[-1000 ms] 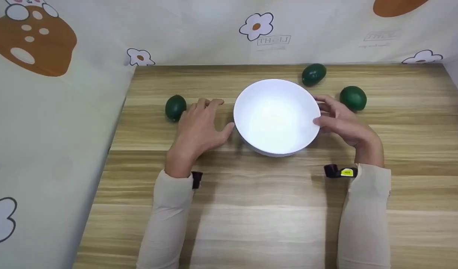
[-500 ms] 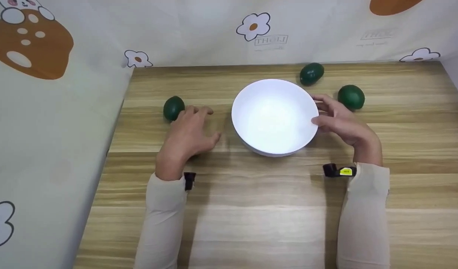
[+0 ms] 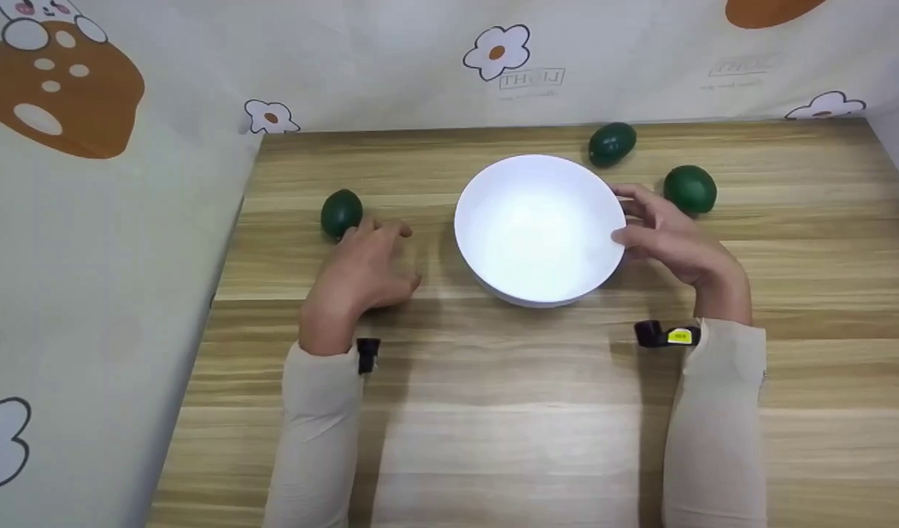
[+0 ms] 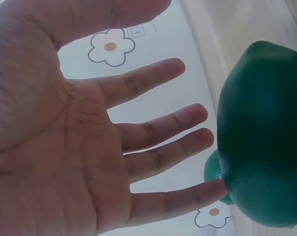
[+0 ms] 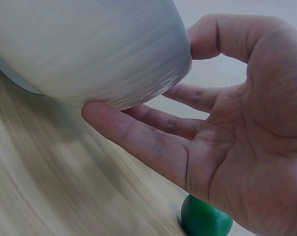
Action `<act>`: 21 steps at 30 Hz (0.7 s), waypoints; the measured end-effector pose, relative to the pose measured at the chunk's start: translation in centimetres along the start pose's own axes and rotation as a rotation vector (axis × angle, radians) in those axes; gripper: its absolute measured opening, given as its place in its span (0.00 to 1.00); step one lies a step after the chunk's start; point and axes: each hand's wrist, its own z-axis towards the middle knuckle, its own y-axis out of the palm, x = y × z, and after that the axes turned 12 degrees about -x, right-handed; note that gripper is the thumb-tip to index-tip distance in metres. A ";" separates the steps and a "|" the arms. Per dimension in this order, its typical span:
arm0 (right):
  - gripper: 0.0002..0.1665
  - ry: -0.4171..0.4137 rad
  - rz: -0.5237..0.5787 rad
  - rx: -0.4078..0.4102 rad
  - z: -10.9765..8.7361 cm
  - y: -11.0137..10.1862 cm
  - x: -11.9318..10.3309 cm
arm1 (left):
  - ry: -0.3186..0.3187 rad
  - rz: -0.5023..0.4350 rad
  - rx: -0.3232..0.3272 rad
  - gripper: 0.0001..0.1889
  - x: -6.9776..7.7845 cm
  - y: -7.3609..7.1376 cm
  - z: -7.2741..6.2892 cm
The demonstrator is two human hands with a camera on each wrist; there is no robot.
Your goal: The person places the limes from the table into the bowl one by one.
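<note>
My right hand holds the white bowl at its right side. Its thumb lies at the rim, and in the right wrist view the fingers reach along the outer wall. My left hand is left of the bowl, with fingers extended in the left wrist view and nothing gripped. Close to those fingers is a large-looking dark green, lime-shaped fruit, mostly hidden under the hand in the head view. Whether the fingertips touch it, I cannot tell. Another green fruit lies just beyond the left fingers.
Two more green fruits lie on the wooden table: one fruit behind the bowl, another fruit beyond the right hand. A patterned sheet rises along the back and left edges.
My left hand has moved away from the bowl, left and toward me. The right hand keeps its hold on the bowl, which stays nearly in place.
</note>
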 end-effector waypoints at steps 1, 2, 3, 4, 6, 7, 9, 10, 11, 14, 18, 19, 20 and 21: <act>0.40 0.001 0.001 0.000 0.0 0.0 0.0 | -0.004 0.002 -0.007 0.32 -0.1 0.0 -0.1; 0.40 0.002 0.000 0.000 0.0 0.0 0.0 | -0.011 0.002 -0.015 0.33 -0.1 -0.1 -0.1; 0.40 0.003 0.000 0.001 0.0 0.0 0.0 | -0.020 0.000 -0.025 0.33 -0.1 -0.1 -0.3; 0.41 0.004 -0.001 0.000 0.0 0.0 0.0 | -0.028 0.000 -0.038 0.33 -0.2 -0.1 -0.4; 0.41 0.006 -0.001 0.002 0.1 0.0 0.1 | -0.045 -0.004 -0.063 0.34 -0.3 -0.2 -0.5; 0.41 0.005 -0.001 0.001 0.1 0.0 0.1 | -0.051 -0.009 -0.074 0.34 -0.4 -0.2 -0.6; 0.40 0.001 0.001 0.002 0.1 0.0 0.2 | -0.059 -0.019 -0.093 0.34 -0.5 -0.2 -0.8; 0.40 -0.002 0.001 0.002 0.1 0.0 0.2 | -0.059 -0.023 -0.100 0.34 -0.5 -0.3 -0.8; 0.40 -0.004 0.000 0.002 0.1 0.0 0.2 | -0.059 -0.027 -0.104 0.34 -0.5 -0.3 -0.9; 0.40 -0.005 -0.004 0.000 0.1 0.0 0.2 | -0.066 -0.032 -0.116 0.34 -0.7 -0.3 -1.1; 0.40 -0.006 0.003 -0.003 0.1 0.1 0.2 | -0.074 -0.038 -0.130 0.34 -0.8 -0.2 -1.3; 0.40 -0.007 0.008 -0.002 0.1 0.1 0.2 | -0.075 -0.044 -0.132 0.35 -0.9 -0.2 -1.4; 0.40 -0.009 0.014 -0.002 0.1 0.1 0.2 | -0.074 -0.047 -0.133 0.35 -0.9 -0.2 -1.4; 0.40 -0.012 0.018 -0.003 0.1 0.1 0.2 | -0.074 -0.049 -0.135 0.35 -0.9 -0.2 -1.4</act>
